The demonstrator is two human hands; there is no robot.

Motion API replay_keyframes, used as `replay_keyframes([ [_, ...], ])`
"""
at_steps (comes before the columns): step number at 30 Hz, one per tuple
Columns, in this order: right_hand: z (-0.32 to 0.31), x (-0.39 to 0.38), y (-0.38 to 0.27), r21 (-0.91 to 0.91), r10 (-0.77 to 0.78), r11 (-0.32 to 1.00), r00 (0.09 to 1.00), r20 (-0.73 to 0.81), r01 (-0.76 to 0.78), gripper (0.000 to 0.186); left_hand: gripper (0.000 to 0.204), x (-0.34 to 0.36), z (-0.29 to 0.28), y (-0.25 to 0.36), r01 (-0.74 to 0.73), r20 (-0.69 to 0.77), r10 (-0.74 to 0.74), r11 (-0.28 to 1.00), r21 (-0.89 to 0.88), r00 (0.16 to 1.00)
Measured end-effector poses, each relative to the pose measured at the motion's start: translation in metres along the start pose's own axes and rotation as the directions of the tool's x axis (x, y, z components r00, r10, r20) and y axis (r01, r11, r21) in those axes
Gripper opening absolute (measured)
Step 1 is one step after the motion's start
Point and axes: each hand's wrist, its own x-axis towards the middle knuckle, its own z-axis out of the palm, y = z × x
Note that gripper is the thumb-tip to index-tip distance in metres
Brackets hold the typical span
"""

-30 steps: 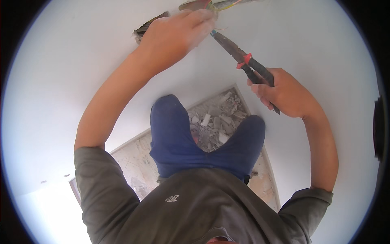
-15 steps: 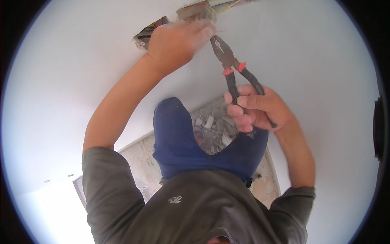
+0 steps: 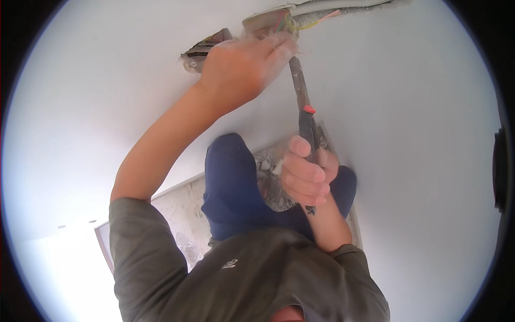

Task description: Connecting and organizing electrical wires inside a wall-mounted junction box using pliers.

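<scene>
Head view: the left hand [image 3: 244, 67] is raised against the white wall [image 3: 107, 107], fingers curled and pressed at the lower edge of a rough opening [image 3: 206, 48] broken into the plaster; whether they pinch anything there cannot be told, as the fingertips hide the contact. Coloured wires [image 3: 300, 22], yellow, green and pinkish, come out of the cavity just right of that hand and run along a grey conduit [image 3: 343, 7] toward the far right. The right hand [image 3: 307, 177] is clenched around the dark handles of a pair of pliers [image 3: 303, 107], which stand nearly upright, an orange-red collar at mid length and the nose reaching up to the left fingertips beside the wires; the nose itself is partly covered. Lower centre, blue trouser knees [image 3: 230, 182] and a grey shirt [image 3: 241, 279] fill the near field. Broken plaster rubble [image 3: 271, 182] lies on the floor between the knees.
</scene>
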Motion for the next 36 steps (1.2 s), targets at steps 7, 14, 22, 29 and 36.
replay_keyframes([
  [7, 0.059, -0.021, -0.021, -0.733, -0.162, 0.482, 0.774, -0.612, -0.479, 0.065, 0.036, -0.004, -0.008, 0.002, 0.084, 0.024, -0.081, 0.983, -0.162, 0.996],
  [14, 0.064, -0.029, -0.007, -0.725, -0.552, 0.086, 0.573, -0.606, -0.683, 0.054, 0.032, 0.007, -0.013, -0.006, 0.083, 0.125, -0.043, 0.937, -0.339, 0.991],
  [22, 0.048, -0.032, -0.008, -0.589, -0.728, -0.222, 0.534, -0.43, -0.777, 0.051, 0.029, 0.013, -0.013, 0.002, 0.076, 0.177, -0.025, 0.955, -0.285, 0.984],
  [29, 0.041, -0.011, -0.013, -0.373, -0.74, -0.593, 0.666, -0.096, -0.713, 0.036, 0.023, 0.021, 0.005, 0.012, 0.154, 0.098, -0.145, 0.983, -0.096, 0.985],
  [36, 0.05, 0.017, -0.018, -0.241, -0.822, -0.523, 0.559, -0.109, -0.817, 0.045, 0.011, 0.026, 0.011, 0.014, 0.233, 0.109, -0.232, 0.972, -0.003, 0.967],
])
